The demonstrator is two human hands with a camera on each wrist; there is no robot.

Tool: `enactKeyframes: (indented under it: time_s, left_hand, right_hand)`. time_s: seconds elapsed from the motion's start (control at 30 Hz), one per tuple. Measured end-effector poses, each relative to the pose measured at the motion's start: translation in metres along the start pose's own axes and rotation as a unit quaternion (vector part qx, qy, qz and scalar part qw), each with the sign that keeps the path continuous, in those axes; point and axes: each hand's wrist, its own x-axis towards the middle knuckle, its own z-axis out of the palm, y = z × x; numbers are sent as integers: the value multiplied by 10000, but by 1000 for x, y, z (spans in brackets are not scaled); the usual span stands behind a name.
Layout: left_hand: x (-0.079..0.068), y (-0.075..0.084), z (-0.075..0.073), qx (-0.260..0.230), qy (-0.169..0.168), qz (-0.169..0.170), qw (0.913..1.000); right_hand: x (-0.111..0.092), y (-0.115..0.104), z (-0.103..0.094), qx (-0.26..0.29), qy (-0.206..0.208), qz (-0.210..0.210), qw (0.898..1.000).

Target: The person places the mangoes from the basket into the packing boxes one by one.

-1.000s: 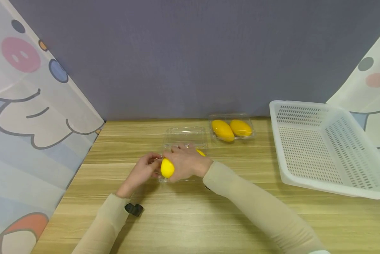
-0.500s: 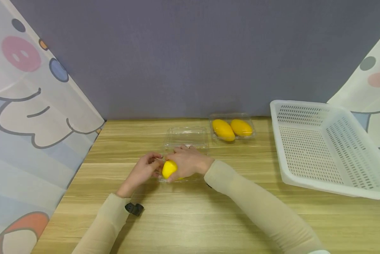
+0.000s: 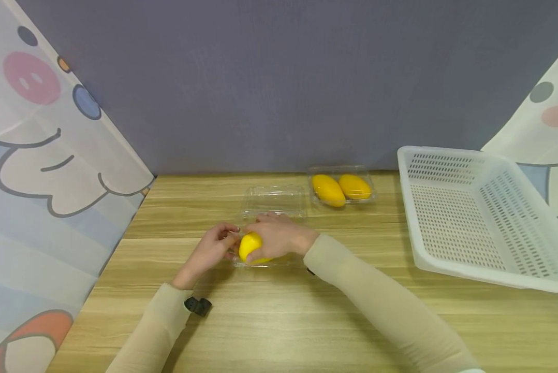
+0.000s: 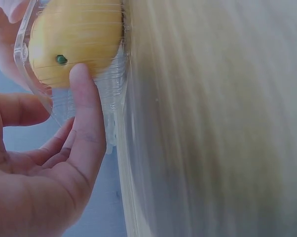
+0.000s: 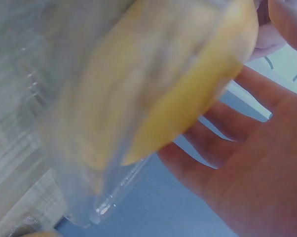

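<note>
In the head view, a yellow mango (image 3: 249,244) lies in the base of an open clear plastic box, its lid (image 3: 274,199) folded back toward the wall. My right hand (image 3: 279,237) grips this mango from above and the right, covering much of it. In the right wrist view, the fingers (image 5: 227,121) lie along the mango's side. My left hand (image 3: 216,246) holds the box's left end. The left wrist view puts the thumb at the rim and a fingertip (image 4: 80,74) against the outer wall, just below the mango's green stem spot (image 4: 61,59).
A second clear box (image 3: 372,192) with two mangoes (image 3: 328,190) stands by the wall, right of the lid. Farther right is a white perforated plastic basket (image 3: 416,228). A grey wall (image 3: 279,88) bounds the wooden table (image 3: 260,321) at the back.
The right hand has shifted slightly right, and the mango has turned and settled lower in the box. A yellow patch beyond that hand is now hidden. The left hand has stayed put.
</note>
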Motion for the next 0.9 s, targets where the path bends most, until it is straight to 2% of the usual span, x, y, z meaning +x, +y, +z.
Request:
enactKeyframes:
  time_s: [0.27, 0.47, 0.9]
  left_hand:
    - [1, -1, 1, 80, 105, 51, 9999]
    - [1, -2, 1, 30, 59, -73, 10000]
    - [0, -2, 3, -62, 85, -185, 9998]
  right_hand:
    - [-6, 0, -8, 21, 149, -28, 9999]
    - [-12, 3, -17, 109, 289, 40, 9995]
    - [-25, 24, -30, 256, 848, 368, 9954]
